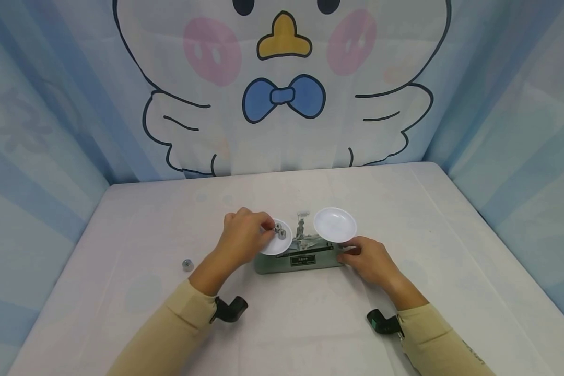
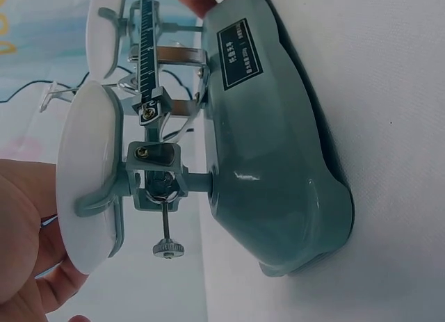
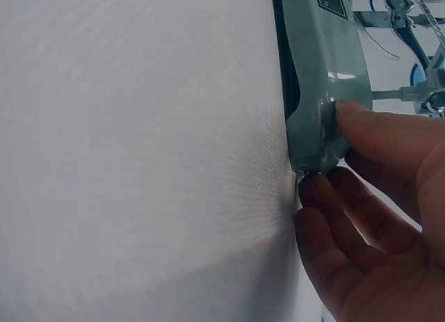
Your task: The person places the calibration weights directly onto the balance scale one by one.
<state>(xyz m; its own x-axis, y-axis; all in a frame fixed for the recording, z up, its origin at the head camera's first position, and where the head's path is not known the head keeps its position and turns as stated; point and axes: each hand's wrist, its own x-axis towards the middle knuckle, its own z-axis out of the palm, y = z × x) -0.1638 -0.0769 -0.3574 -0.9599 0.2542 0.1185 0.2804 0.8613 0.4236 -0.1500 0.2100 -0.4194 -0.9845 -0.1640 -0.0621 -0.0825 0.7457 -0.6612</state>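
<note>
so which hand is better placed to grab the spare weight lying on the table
Left. The left hand is at the left pan, nearer the loose weight; the right hand steadies the balance base.

Balance scale (image 1: pixel 301 261): grey-green base flat on the table, label facing the person, graduated beam above. Left pan (image 1: pixel 277 244): white, round, sits lower, carrying small metal weights (image 1: pixel 279 230). Right pan (image 1: pixel 335 224): white, round, sits higher. Another metal weight (image 1: pixel 187 265) lies on the table, well left of the scale.

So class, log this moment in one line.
left hand: pinches weight over left pan | right hand: steadies balance base | spare weight: on table
</note>
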